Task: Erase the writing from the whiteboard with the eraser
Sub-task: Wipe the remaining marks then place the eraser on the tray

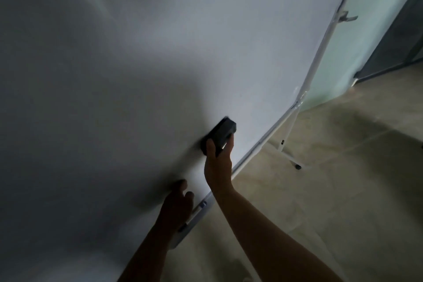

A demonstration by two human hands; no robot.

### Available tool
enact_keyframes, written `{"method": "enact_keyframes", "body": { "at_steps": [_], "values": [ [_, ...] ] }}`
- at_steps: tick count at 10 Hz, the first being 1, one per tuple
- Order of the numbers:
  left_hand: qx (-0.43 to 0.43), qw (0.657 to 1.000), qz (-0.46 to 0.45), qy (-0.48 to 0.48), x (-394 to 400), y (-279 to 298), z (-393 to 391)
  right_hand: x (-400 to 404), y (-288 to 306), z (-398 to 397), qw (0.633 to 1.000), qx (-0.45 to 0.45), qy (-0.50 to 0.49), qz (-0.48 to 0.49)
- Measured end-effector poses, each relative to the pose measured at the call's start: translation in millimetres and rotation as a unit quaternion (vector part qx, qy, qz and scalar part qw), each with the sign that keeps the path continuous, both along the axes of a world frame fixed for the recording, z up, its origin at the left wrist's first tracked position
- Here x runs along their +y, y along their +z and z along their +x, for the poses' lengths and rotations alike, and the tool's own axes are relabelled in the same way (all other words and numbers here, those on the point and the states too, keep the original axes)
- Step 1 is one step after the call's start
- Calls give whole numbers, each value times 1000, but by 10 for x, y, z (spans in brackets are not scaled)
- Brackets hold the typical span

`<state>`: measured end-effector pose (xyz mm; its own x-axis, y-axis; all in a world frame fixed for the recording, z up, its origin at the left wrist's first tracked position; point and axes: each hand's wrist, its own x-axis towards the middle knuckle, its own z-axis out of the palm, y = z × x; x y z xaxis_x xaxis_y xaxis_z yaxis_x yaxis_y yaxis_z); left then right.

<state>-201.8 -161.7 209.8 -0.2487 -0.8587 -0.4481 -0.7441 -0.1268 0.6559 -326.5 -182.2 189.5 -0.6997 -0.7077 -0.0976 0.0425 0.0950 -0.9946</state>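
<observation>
A large whiteboard point(142, 57) fills most of the view, tilted, with no writing that I can make out on its dim surface. My right hand point(218, 162) grips a black eraser point(220, 134) and holds it flat against the board near the lower edge. My left hand point(177, 204) rests with relaxed fingers on the board's bottom edge, just left of my right forearm. The picture is dark and slightly blurred.
The board's white frame and tray point(256, 146) run diagonally; a marker point(198, 209) lies in the tray by my left hand. A stand leg with a black foot point(297, 166) stands on the beige tiled floor point(332, 178). A pale green wall point(366, 30) is at the right.
</observation>
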Motion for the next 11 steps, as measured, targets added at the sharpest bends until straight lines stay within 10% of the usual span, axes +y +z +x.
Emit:
{"method": "enact_keyframes", "body": {
  "at_steps": [1,3,4,5,6,7,9,11],
  "values": [
    [13,1000,-23,15,-123,-91,-253,4,277,-168,980,166,36,-101],
    [50,997,-54,-5,-214,96,-598,-188,151,-576,997,-31,55,48],
    [54,997,-62,-9,-250,147,-676,-147,411,-618,986,106,78,-99],
    [62,996,-70,-11,-271,166,-735,-280,256,-809,993,67,48,-89],
    [64,995,-80,-19,-300,136,-797,-404,221,-973,987,-162,0,19],
    [77,994,-75,-35,-346,102,-865,-388,348,-936,996,25,13,-80],
    [108,991,-68,-49,-544,48,-1033,-577,84,-1083,992,-114,-52,32],
    [124,987,-78,-61,-598,41,-1213,-565,141,-1074,998,33,-38,-49]
  ]
}}
